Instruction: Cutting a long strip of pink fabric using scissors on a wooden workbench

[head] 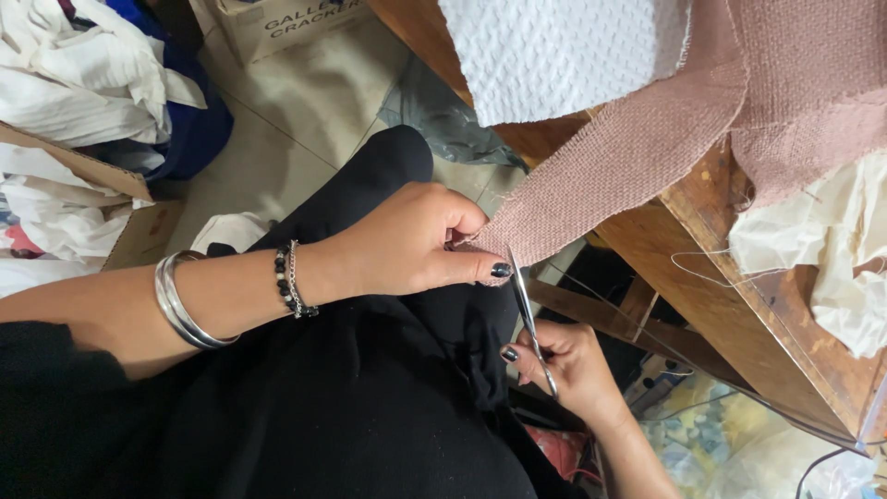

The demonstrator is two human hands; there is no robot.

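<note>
The left hand (420,242) pinched the end of the pink woven strip (610,162), which hung off the wooden table (739,314) edge towards the lap. The right hand (568,365) was closed around small scissors (528,310), blades up at the strip's edge. The cloth looked light, limp and prone to fraying, best gripped just beside the blades; whether the blades were biting yet, I couldn't tell.

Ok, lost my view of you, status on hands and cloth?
Left hand pinching pink fabric strip end. Right hand on scissors, blades at strip's edge. Nothing in the way.
</note>
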